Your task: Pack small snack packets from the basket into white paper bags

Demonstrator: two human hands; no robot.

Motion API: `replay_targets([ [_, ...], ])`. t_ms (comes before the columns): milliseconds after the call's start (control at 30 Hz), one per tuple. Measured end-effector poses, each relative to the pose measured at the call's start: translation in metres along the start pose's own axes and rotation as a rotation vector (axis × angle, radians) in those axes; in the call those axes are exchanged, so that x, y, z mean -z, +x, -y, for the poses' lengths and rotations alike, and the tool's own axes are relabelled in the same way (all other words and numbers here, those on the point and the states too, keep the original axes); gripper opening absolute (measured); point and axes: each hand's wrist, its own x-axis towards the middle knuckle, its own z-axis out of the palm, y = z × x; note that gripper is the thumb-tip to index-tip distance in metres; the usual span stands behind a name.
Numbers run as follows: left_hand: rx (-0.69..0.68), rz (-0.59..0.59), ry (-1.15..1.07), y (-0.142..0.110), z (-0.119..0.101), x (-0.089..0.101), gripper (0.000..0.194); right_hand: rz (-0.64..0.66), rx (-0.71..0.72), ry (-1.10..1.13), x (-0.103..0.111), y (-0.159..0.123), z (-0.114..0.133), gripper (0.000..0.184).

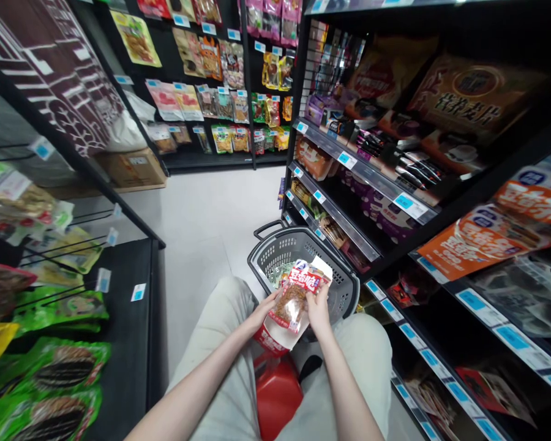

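Bare forearms point(199, 373) lead to a red, clear-windowed snack bag point(290, 303) held over the near rim of the grey basket point(346, 288), the left hand point(261, 315) gripping its left edge, the right hand point(319, 306) pinching its right. It looks light, its glossy film soft and slippery, the brown contents probably crushable; side edges seem the safest hold. Another red-and-white pack point(272, 340) shows just below. Stiff slotted walls shape the basket; nearer than it sits something smooth and red point(278, 398)
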Motion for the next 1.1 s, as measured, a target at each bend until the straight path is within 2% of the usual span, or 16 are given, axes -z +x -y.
replay_targets([
  [133, 0.023, -0.046, -0.038, 0.001, 0.003, 0.002, 0.05, 0.152, -0.105, 0.231, -0.008, -0.004, 0.005, 0.04],
  [267, 0.015, -0.074, -0.029, -0.001, 0.0, 0.0, 0.05, 0.266, -0.139, 0.313, -0.008, -0.006, 0.016, 0.032],
  [433, 0.034, -0.048, -0.021, -0.004, -0.006, -0.006, 0.047, 0.193, -0.1, 0.313, 0.0, -0.004, 0.021, 0.027],
  [567, 0.074, -0.017, -0.053, -0.006, -0.009, -0.008, 0.054, 0.087, -0.11, 0.302, 0.008, 0.0, 0.018, 0.023],
  [700, 0.11, -0.035, -0.051, -0.008, -0.012, -0.009, 0.057, 0.016, -0.121, 0.326, 0.012, 0.003, 0.018, 0.02],
  [900, 0.106, -0.037, -0.038, -0.011, -0.019, -0.014, 0.059, -0.033, -0.104, 0.283, 0.015, 0.004, 0.021, 0.015],
  [1100, 0.145, -0.059, -0.013, -0.011, -0.019, -0.013, 0.06, -0.059, -0.104, 0.281, 0.017, 0.006, 0.014, 0.02],
])
